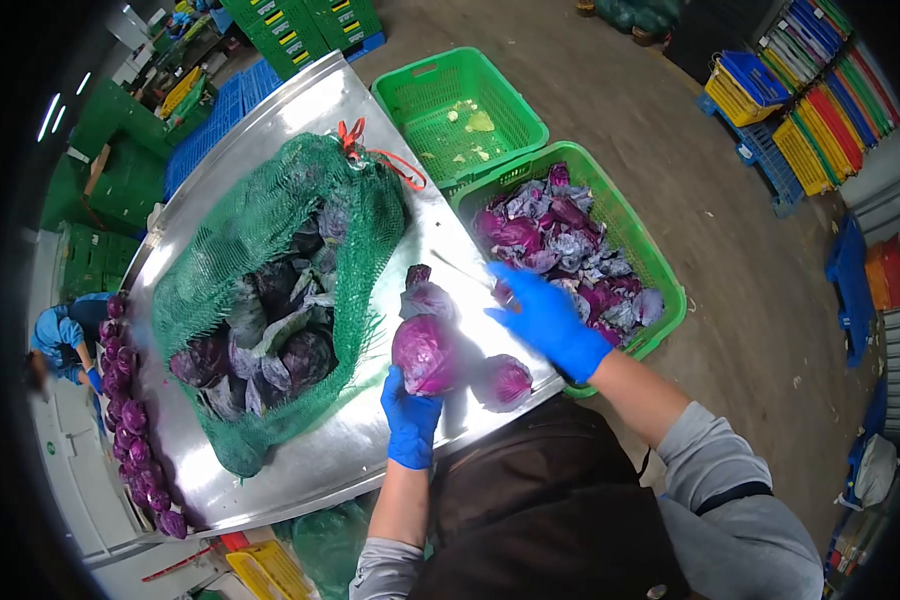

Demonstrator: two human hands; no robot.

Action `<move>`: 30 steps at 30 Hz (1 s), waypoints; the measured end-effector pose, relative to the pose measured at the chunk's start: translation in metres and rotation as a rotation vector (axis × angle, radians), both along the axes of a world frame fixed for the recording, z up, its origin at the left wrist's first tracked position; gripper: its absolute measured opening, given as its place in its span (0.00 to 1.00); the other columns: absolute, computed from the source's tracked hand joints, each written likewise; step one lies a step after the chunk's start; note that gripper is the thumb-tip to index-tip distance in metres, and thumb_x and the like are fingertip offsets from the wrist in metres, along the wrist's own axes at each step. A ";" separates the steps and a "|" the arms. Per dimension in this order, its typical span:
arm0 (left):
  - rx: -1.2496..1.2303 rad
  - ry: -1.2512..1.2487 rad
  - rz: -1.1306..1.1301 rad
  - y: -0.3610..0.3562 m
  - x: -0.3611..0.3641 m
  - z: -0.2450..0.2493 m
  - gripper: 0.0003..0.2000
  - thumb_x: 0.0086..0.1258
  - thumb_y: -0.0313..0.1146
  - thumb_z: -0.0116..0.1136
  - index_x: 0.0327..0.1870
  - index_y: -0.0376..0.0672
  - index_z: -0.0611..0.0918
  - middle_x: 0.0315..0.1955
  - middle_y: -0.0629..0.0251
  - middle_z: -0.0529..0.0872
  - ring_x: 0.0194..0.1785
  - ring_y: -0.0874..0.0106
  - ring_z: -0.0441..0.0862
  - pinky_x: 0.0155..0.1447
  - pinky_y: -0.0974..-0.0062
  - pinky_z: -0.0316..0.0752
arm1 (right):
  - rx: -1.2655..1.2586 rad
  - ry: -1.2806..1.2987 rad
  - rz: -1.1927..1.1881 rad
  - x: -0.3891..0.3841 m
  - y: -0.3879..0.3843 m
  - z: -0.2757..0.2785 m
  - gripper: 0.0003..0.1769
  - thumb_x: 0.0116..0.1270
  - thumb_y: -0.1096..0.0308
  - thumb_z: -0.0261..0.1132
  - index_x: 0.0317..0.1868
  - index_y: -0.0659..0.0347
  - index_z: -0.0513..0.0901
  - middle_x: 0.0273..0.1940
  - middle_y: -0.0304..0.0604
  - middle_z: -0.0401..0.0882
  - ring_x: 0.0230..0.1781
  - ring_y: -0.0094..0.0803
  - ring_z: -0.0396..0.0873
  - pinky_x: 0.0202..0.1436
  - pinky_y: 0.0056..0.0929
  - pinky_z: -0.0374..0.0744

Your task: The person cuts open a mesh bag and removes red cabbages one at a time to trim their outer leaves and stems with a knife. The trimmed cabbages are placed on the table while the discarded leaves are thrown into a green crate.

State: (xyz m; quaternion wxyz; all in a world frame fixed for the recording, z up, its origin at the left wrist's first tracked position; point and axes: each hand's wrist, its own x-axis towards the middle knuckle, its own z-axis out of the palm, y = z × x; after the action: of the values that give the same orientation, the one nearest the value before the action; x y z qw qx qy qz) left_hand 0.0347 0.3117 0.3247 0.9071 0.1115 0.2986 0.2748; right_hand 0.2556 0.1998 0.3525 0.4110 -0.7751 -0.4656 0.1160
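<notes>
My left hand (408, 418), in a blue glove, is closed around the lower side of a round red cabbage (425, 352) on the metal table. My right hand (550, 318), also gloved, is over the table edge beside the leaf crate. A thin, blurred blade, seemingly a knife (458, 266), points from its fingers toward the table; its handle is hidden. A smaller red cabbage (504, 383) lies between my hands, near the edge. Loose outer leaves (425, 300) lie just beyond the held cabbage. A green mesh sack (370, 215) lies open at left, showing several dark cabbages (305, 358).
A green crate (660, 335) full of purple leaves stands against the table's right side. Beyond it is another green crate (525, 125) with a few scraps. Several trimmed cabbages (135, 450) line the table's far left edge, where another person (65, 335) bends. Stacked crates (310, 30) stand behind.
</notes>
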 end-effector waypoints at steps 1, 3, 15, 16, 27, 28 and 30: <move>0.030 -0.046 -0.018 -0.002 0.008 0.005 0.35 0.58 0.44 0.61 0.66 0.40 0.64 0.63 0.54 0.68 0.66 0.57 0.65 0.69 0.54 0.60 | -0.285 0.366 0.074 -0.009 0.008 0.039 0.33 0.60 0.55 0.67 0.63 0.57 0.70 0.37 0.42 0.81 0.35 0.35 0.81 0.41 0.34 0.78; 0.162 -0.078 -0.036 -0.006 0.016 0.016 0.37 0.56 0.43 0.62 0.67 0.40 0.63 0.63 0.54 0.68 0.67 0.57 0.65 0.70 0.55 0.59 | -0.563 0.728 0.149 -0.013 0.010 0.072 0.34 0.61 0.56 0.67 0.65 0.59 0.68 0.40 0.40 0.81 0.38 0.33 0.80 0.44 0.33 0.78; -0.268 -0.308 0.104 -0.028 -0.008 0.006 0.46 0.55 0.65 0.54 0.70 0.46 0.56 0.67 0.48 0.60 0.65 0.43 0.64 0.55 0.32 0.66 | 0.069 1.582 -0.087 -0.066 -0.014 0.001 0.15 0.65 0.62 0.62 0.48 0.64 0.78 0.24 0.37 0.77 0.13 0.21 0.71 0.13 0.23 0.67; -0.301 -0.304 0.127 -0.030 -0.010 0.006 0.46 0.55 0.65 0.53 0.71 0.46 0.56 0.67 0.49 0.60 0.66 0.44 0.63 0.57 0.33 0.64 | -0.103 1.670 -0.191 -0.074 -0.013 -0.003 0.14 0.65 0.61 0.61 0.42 0.64 0.78 0.24 0.40 0.77 0.12 0.25 0.71 0.13 0.25 0.68; -0.007 -0.074 -0.074 -0.011 -0.026 0.047 0.37 0.60 0.46 0.61 0.68 0.45 0.60 0.65 0.53 0.64 0.66 0.53 0.64 0.63 0.43 0.63 | 0.075 0.588 0.114 -0.056 0.025 -0.001 0.21 0.68 0.62 0.60 0.58 0.61 0.73 0.36 0.35 0.77 0.36 0.18 0.75 0.32 0.17 0.74; -0.008 -0.081 -0.082 -0.010 -0.027 0.041 0.37 0.60 0.46 0.61 0.68 0.45 0.60 0.65 0.53 0.64 0.66 0.53 0.64 0.63 0.43 0.63 | 0.068 0.594 0.162 -0.068 0.024 0.003 0.22 0.69 0.61 0.60 0.59 0.60 0.72 0.35 0.35 0.77 0.35 0.18 0.75 0.29 0.17 0.74; 0.600 0.377 -0.031 -0.012 -0.023 0.032 0.39 0.55 0.37 0.67 0.68 0.44 0.59 0.60 0.55 0.68 0.62 0.58 0.68 0.64 0.57 0.67 | 0.083 0.738 0.118 -0.086 0.023 0.006 0.24 0.67 0.58 0.62 0.60 0.57 0.72 0.35 0.36 0.77 0.26 0.16 0.74 0.20 0.16 0.71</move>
State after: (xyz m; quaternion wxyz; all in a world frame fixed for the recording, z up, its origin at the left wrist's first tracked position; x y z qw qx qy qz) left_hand 0.0115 0.3000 0.3566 0.7669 0.4263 0.3652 0.3110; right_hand 0.1700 0.2229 0.3581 0.5749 -0.6355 -0.3344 0.3921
